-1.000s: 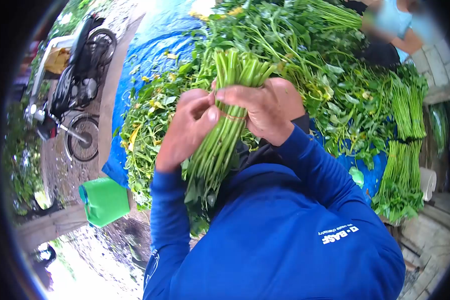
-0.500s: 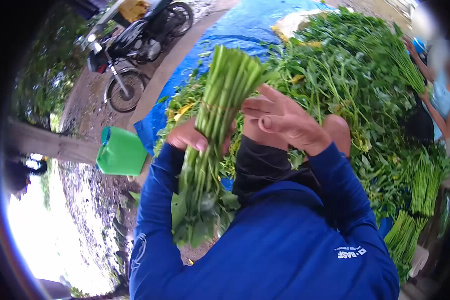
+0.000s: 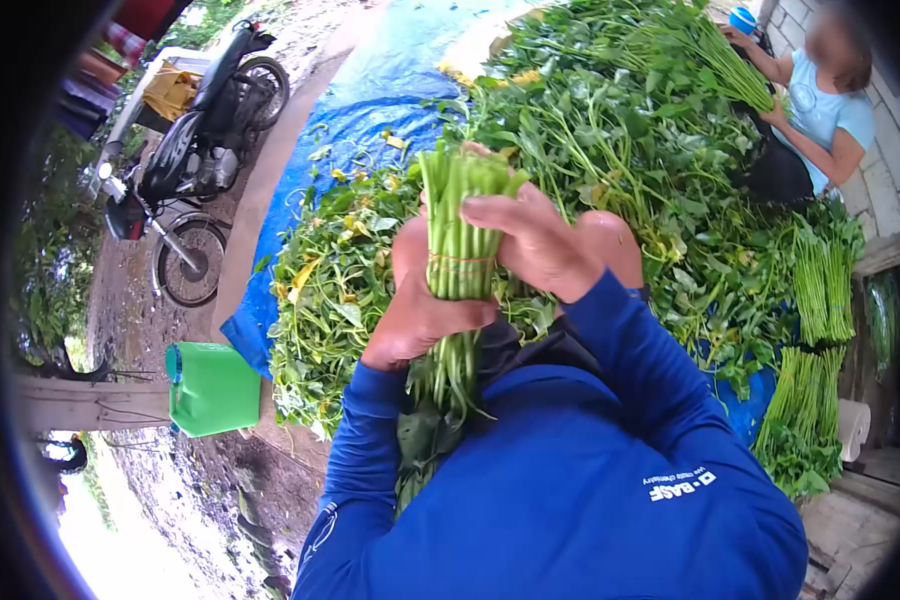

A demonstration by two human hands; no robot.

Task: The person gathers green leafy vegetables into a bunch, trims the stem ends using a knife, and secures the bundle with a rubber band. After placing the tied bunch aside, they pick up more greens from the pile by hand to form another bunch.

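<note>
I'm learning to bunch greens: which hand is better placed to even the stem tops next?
Probably the right hand: it is at the top of the bundle, above the band. The left hand grips below it.

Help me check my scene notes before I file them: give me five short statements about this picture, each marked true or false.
1. The left hand grips the bundle between its band and its leaves. True.
2. The right hand is well away from the bundle. False: its thumb lies across the stems near their upper ends.
3. In the picture, the green container is left of the leafy pile. True.
4. The motorbike stands on the blue tarp. False: it stands on the ground beside it.
5. A co-worker has their hands at some green stems. True.
</note>
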